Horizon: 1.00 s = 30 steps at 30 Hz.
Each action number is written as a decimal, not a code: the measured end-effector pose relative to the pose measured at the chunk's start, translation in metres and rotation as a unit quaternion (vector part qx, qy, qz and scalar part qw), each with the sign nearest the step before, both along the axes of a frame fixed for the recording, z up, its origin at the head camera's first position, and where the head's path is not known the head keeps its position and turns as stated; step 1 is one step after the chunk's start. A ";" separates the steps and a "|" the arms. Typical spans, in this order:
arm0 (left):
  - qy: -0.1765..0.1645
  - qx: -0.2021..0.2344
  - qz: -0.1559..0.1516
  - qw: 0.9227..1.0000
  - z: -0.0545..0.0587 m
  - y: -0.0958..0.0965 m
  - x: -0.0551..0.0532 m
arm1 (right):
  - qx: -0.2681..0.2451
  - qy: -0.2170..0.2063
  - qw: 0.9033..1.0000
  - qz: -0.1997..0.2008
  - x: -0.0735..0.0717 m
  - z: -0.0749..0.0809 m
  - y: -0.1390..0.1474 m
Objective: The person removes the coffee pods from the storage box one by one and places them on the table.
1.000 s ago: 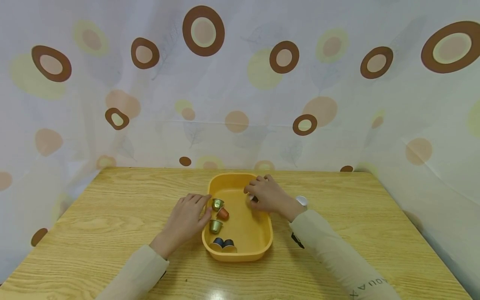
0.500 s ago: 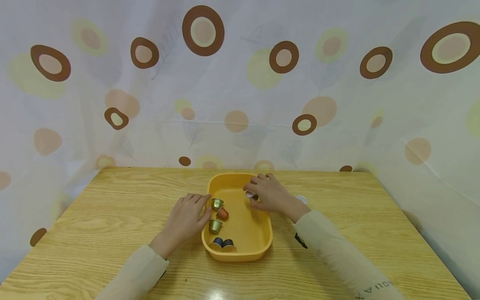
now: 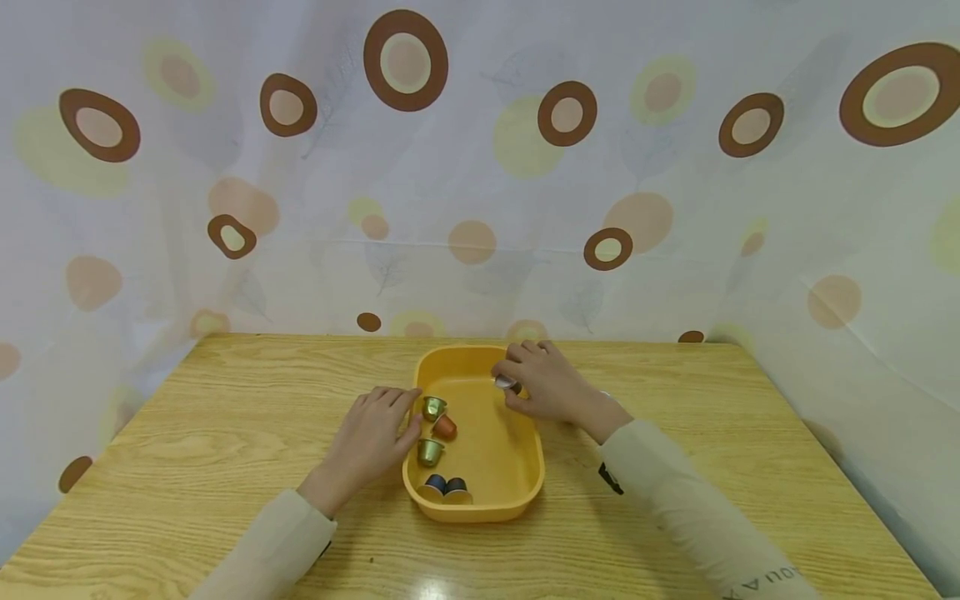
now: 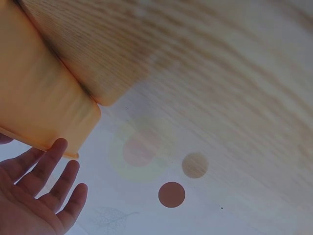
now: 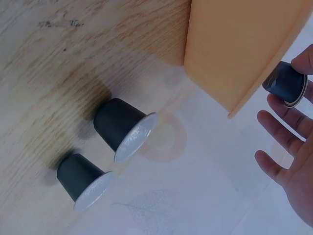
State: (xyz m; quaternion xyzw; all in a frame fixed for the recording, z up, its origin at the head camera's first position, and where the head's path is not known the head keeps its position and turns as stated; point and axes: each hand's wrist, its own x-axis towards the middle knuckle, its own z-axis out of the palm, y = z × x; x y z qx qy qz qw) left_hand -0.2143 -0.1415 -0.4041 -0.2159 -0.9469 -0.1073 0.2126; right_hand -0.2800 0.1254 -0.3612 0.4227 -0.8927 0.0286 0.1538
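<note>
Capsule (image 5: 288, 84) pinched in the right hand (image 3: 549, 385) near the tray (image 3: 482, 513)'s far right corner; left hand (image 3: 369, 435), fingers loosely spread, at its left edge: mid-carry, seemingly, needing rim clearance next!

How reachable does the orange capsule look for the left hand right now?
Likely yes: the left hand is at the left rim of the yellow tray, the orange capsule lies just inside, nothing covers it. The far green capsule crowds it, so pinching may be tight.
</note>
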 end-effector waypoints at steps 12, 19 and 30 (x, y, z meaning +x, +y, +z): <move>0.000 0.002 -0.003 1.000 0.002 0.000 0.001 | -0.036 0.018 0.999 -0.001 0.001 0.008 0.010; 0.003 0.004 -0.005 1.000 0.002 0.000 0.001 | -0.044 0.002 0.999 -0.020 0.001 0.011 0.020; -0.005 0.003 -0.003 1.000 0.001 0.000 0.000 | -0.050 0.011 0.998 -0.026 0.003 0.008 0.039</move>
